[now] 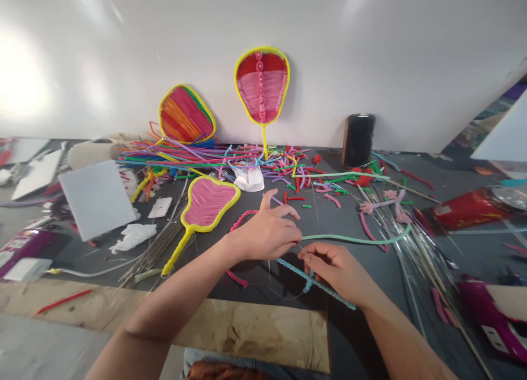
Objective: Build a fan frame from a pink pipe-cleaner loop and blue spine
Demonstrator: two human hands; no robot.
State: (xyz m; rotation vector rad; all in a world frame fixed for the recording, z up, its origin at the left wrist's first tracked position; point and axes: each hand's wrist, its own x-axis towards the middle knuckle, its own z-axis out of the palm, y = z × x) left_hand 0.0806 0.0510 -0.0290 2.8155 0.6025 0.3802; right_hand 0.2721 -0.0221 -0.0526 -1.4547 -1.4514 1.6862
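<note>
My left hand (269,232) and my right hand (335,269) meet at the middle of the dark table. The left hand pinches the end of a light green pipe cleaner (358,240) that curves off to the right. The right hand has its fingers curled round a light blue twisted pipe cleaner (317,284) that runs diagonally beneath it. A thin metal wire seems to pass between the two hands. A pink twisted pipe cleaner (242,218) loops under the left hand.
A pink fan with a yellow rim (206,204) lies left of my hands. Two more fans (262,86) (185,115) lean on the white wall above a heap of coloured pipe cleaners (197,152). A white foam sheet (95,199), black speaker (359,139), red can (469,207) and metal wires (415,242) surround them.
</note>
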